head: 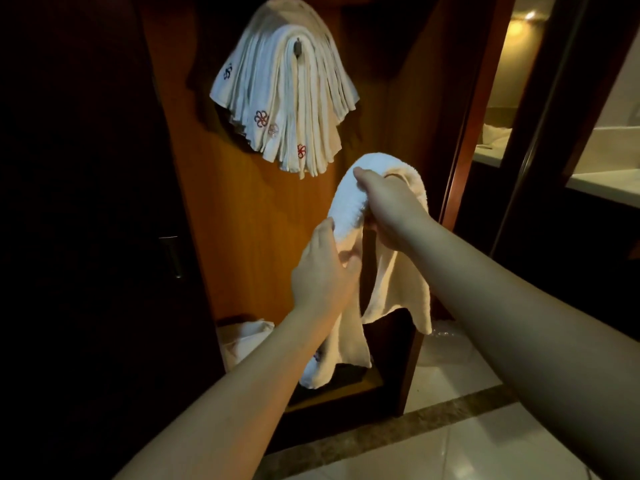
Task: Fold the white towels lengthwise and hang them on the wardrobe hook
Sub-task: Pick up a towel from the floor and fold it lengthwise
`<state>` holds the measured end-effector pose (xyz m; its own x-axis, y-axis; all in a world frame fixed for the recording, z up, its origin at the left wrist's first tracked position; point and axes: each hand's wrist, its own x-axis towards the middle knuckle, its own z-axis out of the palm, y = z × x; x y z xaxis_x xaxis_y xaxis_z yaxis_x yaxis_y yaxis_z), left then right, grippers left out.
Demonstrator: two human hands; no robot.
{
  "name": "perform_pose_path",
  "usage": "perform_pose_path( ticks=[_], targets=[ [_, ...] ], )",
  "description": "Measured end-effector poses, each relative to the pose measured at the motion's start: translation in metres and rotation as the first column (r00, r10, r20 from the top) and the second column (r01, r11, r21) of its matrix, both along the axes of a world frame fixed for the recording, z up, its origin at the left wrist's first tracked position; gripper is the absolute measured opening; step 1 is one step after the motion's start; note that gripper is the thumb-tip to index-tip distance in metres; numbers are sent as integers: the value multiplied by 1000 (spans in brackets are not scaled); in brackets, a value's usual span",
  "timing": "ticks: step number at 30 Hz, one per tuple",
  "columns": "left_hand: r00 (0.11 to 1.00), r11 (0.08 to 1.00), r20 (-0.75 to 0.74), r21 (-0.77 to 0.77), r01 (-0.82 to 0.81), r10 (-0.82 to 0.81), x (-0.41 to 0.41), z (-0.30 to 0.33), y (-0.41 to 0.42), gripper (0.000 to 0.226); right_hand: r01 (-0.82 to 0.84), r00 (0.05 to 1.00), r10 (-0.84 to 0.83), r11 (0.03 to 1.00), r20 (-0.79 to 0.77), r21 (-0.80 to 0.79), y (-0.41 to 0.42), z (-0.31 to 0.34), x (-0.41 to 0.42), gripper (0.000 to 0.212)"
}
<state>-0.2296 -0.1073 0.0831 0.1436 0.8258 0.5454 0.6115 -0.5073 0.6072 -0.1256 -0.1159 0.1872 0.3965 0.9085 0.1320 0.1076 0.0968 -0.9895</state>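
Holding one white towel [349, 202] draped in an arch, both hands work in front of the open wardrobe. Left hand [320, 271]: fingers curled round the lower left run of the towel, gripping it. Right hand [388, 206]: higher and further forward, fingers closed over the crown of the arch, gripping it. The towel's long axis runs up from the left hand, over the right hand, then hangs down in two tails toward the floor. The hook [297, 46] lies above and to the left of the right hand, well apart; the right hand is the nearer. Judgement: the coming move is an upward-left lift.

Count: one towel in hand; one hook; one thick bundle of hung towels [284, 98], individual number not countable; more white cloth [247, 336] low in the wardrobe, number unclear.
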Motion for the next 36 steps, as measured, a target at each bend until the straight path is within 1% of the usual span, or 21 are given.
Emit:
perform_pose_path(
  ticks=[3, 6, 9, 12, 14, 16, 18, 20, 23, 24, 25, 26, 27, 28, 29, 30, 31, 32, 33, 34, 36],
  targets=[
    [995, 994, -71, 83, -66, 72, 4, -3, 4, 68, 69, 995, -68, 998, 74, -4, 2, -2, 0, 57],
    [982, 991, -157, 100, -95, 109, -3, -16, 19, 48, 173, 984, -174, 985, 50, 13, 4, 0, 7, 48],
    [971, 991, -198, 32, -134, 137, -23, -43, 39, 30, 276, 959, -275, 961, -59, 0, 7, 6, 24, 40],
    [944, 978, -269, -33, -205, 189, -48, -69, 60, 18, 359, 895, -362, 931, -262, -59, 7, 9, 40, 31],
    [913, 967, -338, -32, -254, 228, -63, -76, 71, 14, 414, 848, -419, 906, -325, -86, 8, 8, 48, 33],
    [904, 952, -329, -42, -302, 273, -76, -80, 80, 17, 436, 825, -440, 895, -354, -94, 10, 7, 57, 32],
    [926, 944, -245, -92, -316, 286, -88, -78, 88, 24, 437, 803, -443, 892, -400, -110, 12, 7, 66, 25],
    [958, 947, -120, -161, -276, 259, -101, -74, 92, 21, 446, 766, -457, 884, -452, -139, 11, 9, 72, 26],
    [973, 956, 150, -263, -131, 175, -123, -60, 94, 5, 449, 728, -451, 883, -517, -138, 12, 15, 81, 32],
    [959, 964, 249, -258, -73, 139, -130, -49, 96, 14, 449, 711, -441, 884, -548, -130, 12, 17, 85, 39],
    [917, 974, 389, -227, 0, 91, -138, -35, 98, 18, 448, 693, -436, 884, -574, -131, 13, 19, 89, 45],
    [815, 983, 579, -156, 94, 14, -145, -19, 101, 17, 449, 681, -431, 885, -592, -127, 14, 21, 92, 45],
    [650, 971, 751, -52, 232, -115, -153, -4, 103, 14, 456, 664, -428, 882, -613, -121, 15, 23, 96, 42],
    [490, 922, 834, 59, 382, -256, -161, 8, 107, 21, 467, 642, -419, 878, -643, -106, 17, 25, 100, 42],
    [386, 839, 850, 112, 532, -358, -165, 13, 108, 35, 472, 622, -398, 878, -675, -83, 18, 27, 104, 43],
    [384, 764, 825, 86, 640, -414, -165, 11, 105, 44, 464, 616, -370, 884, -696, -59, 19, 29, 106, 42],
    [470, 734, 765, 6, 679, -441, -162, 6, 99, 45, 440, 638, -343, 897, -689, -38, 19, 29, 108, 38],
    [593, 760, 677, -76, 646, -436, -160, -2, 95, 43, 407, 675, -311, 913, -669, -14, 19, 29, 108, 32],
    [691, 817, 608, -116, 565, -392, -159, -8, 93, 39, 382, 701, -278, 924, -657, 15, 18, 27, 111, 31],
    [737, 868, 592, -120, 481, -327, -160, -9, 92, 34, 376, 698, -264, 926, -665, 27, 17, 24, 113, 33],
    [702, 899, 651, -68, 433, -289, -166, 2, 88, 28, 382, 681, -275, 924, -678, 8, 17, 15, 119, 34]
  ],
)
